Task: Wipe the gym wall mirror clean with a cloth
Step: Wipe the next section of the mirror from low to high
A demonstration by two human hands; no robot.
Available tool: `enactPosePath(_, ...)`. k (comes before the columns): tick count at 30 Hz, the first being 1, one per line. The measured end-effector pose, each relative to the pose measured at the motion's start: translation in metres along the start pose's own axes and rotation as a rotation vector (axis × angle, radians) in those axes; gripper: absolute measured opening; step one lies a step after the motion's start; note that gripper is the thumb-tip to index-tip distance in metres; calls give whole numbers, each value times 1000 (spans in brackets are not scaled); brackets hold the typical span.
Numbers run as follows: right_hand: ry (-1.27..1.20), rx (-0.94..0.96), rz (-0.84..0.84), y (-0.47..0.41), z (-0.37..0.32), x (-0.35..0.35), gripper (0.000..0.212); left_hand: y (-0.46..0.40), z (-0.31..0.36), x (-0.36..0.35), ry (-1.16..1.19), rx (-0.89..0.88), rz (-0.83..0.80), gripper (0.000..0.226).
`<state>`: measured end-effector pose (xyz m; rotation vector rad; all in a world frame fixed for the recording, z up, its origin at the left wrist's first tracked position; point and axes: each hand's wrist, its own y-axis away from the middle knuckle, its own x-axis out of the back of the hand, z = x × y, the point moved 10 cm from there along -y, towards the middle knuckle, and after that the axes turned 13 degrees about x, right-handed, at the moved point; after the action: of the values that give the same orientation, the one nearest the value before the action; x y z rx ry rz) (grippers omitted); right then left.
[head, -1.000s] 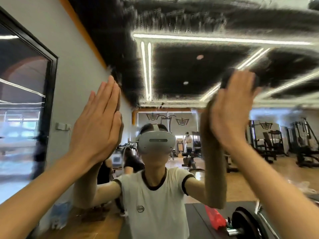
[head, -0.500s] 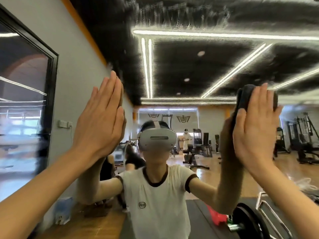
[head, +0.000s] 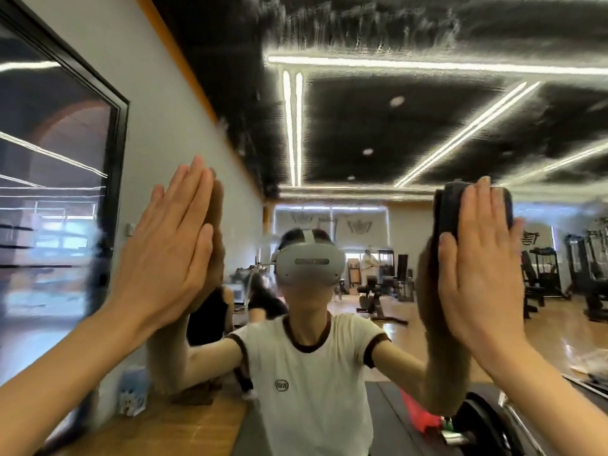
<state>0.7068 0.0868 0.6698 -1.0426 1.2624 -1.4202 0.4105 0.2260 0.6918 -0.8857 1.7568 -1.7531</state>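
So the person's got both hands up flat against the wall mirror (head: pixel 378 133), which fills most of the view from about 12 round to 5 o'clock. The left hand (head: pixel 167 255), around 9 o'clock, has its fingers (head: pixel 187 195) straight and together, palm on the glass, holding nothing; it meets its own reflection edge to edge. The right hand (head: pixel 473 274), around 3 o'clock, is flat too, fingers stretched out and pressing a dark cloth (head: pixel 444 209) against the mirror. Only the cloth's top and left edge stick out past the fingertips; the rest is hidden behind the palm, so its full shape can't be told.

Containers: there's a small light blue carton-looking thing (head: pixel 131 394) on the floor by the wall at about 7 o'clock. Whether anything's inside, can't tell; the print on it is too blurry to read.

In the reflection the person wears a white tee and a grey headset (head: pixel 309 264). Something red (head: pixel 419 414) and a black weight plate (head: pixel 477 429) sit low at 5 o'clock, both partly covered by the right forearm and cut off by the bottom edge. Gym machines (head: pixel 579 268) at 3 o'clock are small and soft. The dark-framed window (head: pixel 121 179) at 9 o'clock is cut off on the left and smeared. The upper mirror looks streaky.
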Motion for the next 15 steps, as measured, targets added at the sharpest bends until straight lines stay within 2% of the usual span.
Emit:
enactPosePath(2, -18, -58, 51, -4, -20, -2, 61, 10, -17, 2, -7, 41, -7, 63)
enactPosePath(3, -35, -24, 72, -10, -48, -6, 61, 14, -23, 0, -11, 60, -10, 63)
enactPosePath(7, -64, 367, 3, -18, -204, -48, 61, 17, -31, -5, -4, 109, -12, 62)
enactPosePath(9, -25, 565, -37, -15, -241, -57, 61, 18, -31, -4, -7, 100, -8, 61)
enactPosePath(11, -21, 589, -58, -16, -214, -52, 64, 18, -31, -3, 0, 95, -7, 62)
enactPosePath(13, -53, 438, -66, -14, -150, -38, 68, 17, -31, -3, 13, 95, -8, 63)
enactPosePath(15, -39, 243, -21, -5, -87, -16, 61, 17, -31, -2, 15, 89, 4, 63)
